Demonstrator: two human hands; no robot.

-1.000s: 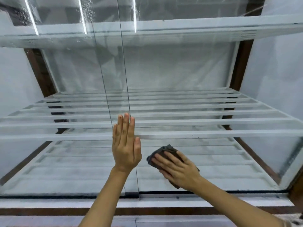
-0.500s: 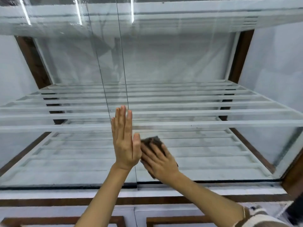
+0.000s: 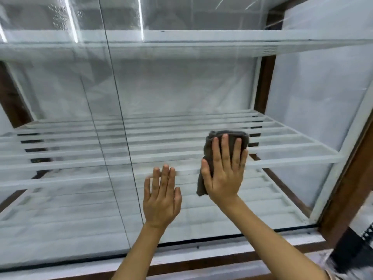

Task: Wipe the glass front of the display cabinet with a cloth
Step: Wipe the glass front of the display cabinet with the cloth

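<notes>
Right hand [image 3: 224,170] flat, fingers straight, pressing the grey cloth [image 3: 210,150] onto the right glass pane [image 3: 201,87]; left hand [image 3: 161,197] spread, bracing bare beside it. Likely trouble: that bare palm smearing glass, or the unpinched cloth slipping down.

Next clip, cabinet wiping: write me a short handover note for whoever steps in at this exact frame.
Left hand: flat, fingers straight, on the glass front beside the pane's vertical edge, holding nothing.
Right hand: flat, pressing the grey cloth against the glass, right of the left hand and higher.
Done: cannot tell which areas are already wiped.
Left: droplets show on the upper left glass; the upper area looks unwiped. Carry on from the cloth's spot.
</notes>
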